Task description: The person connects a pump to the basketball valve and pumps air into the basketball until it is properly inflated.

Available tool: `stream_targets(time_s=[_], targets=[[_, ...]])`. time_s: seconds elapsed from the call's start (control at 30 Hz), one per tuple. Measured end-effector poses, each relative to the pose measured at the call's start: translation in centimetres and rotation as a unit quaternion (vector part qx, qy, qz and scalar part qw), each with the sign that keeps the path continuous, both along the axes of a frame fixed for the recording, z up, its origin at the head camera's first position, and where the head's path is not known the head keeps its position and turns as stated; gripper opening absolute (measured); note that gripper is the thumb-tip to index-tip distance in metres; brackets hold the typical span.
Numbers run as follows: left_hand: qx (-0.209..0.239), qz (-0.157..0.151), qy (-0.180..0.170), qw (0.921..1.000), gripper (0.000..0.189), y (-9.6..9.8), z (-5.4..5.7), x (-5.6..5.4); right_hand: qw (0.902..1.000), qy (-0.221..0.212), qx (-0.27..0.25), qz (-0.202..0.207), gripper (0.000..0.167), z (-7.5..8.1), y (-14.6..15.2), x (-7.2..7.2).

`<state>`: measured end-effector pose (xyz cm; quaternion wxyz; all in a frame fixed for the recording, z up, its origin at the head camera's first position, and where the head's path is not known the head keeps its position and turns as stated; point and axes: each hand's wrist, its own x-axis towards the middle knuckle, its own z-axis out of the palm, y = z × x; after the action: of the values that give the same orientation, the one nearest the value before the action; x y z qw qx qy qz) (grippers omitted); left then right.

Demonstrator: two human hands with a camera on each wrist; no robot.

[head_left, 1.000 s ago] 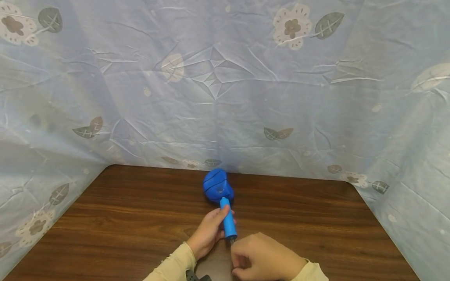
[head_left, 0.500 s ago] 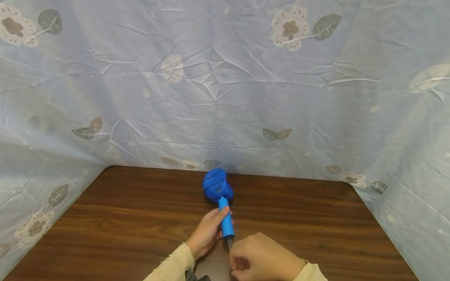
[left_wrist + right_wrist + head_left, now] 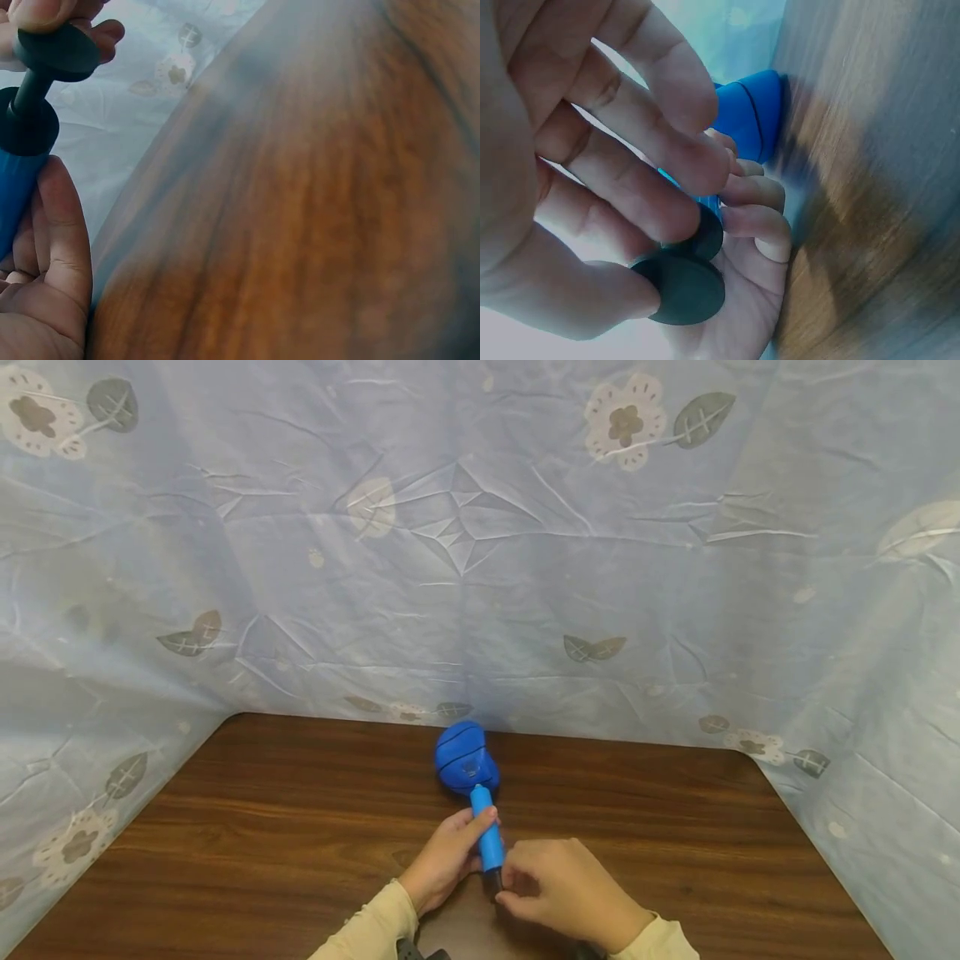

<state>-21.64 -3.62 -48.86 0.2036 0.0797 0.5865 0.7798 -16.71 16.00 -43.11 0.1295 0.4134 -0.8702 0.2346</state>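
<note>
From left to right in the head view, I first register the patterned cloth [image 3: 90, 585], pale blue-grey with flowers and leaves, which stands along the left, far and right sides of the dark brown wood-grain bench [image 3: 262, 827]. Next is the left sleeve [image 3: 367, 927], pale yellow, with a dark device [image 3: 420, 952] near it, cut off by the lower frame edge. The left hand [image 3: 441, 864] follows; its grip is clamped around the blue pump barrel [image 3: 491, 846], thumb on the upper side and fingers curled around the body. The blue ball [image 3: 459, 760], uneven in outline and marked with dark lines, rests on the bench near the far edge, directly ahead of the barrel. The far tip of the barrel meets the near side of the ball in my line of sight; I cannot tell whether it is inserted. At the near end, the left wrist view gives me a black collar [image 3: 28, 127], a short exposed rod [image 3: 34, 91] and a disc-shaped black handle [image 3: 64, 57]. The right hand [image 3: 566, 889] has its grip clamped on this handle, thumb set against the disc, fingers bent beside it. The right sleeve [image 3: 660, 942] is farther right.
</note>
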Motion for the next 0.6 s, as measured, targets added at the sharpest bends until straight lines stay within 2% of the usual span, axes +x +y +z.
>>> stream_targets(time_s=[0.17,0.37,0.47,0.6], targets=[[0.01,-0.009,0.003,0.9999,0.045,-0.1,-0.1,-0.1,0.9998,0.0,0.004,0.021,0.017,0.1,-0.1,0.1],[0.012,-0.015,0.007,0.9998,0.053,-0.2,-0.1,0.0,0.9992,-0.007,0.014,0.036,0.023,0.5,-0.1,0.5],[0.008,-0.014,0.006,0.9998,0.053,-0.2,0.0,0.0,0.9982,-0.024,0.023,0.05,0.025,0.6,-0.1,0.7],[0.001,-0.008,0.005,1.0,0.056,-0.1,0.1,0.0,0.994,-0.07,0.044,0.073,0.027,1.0,-0.2,1.0]])
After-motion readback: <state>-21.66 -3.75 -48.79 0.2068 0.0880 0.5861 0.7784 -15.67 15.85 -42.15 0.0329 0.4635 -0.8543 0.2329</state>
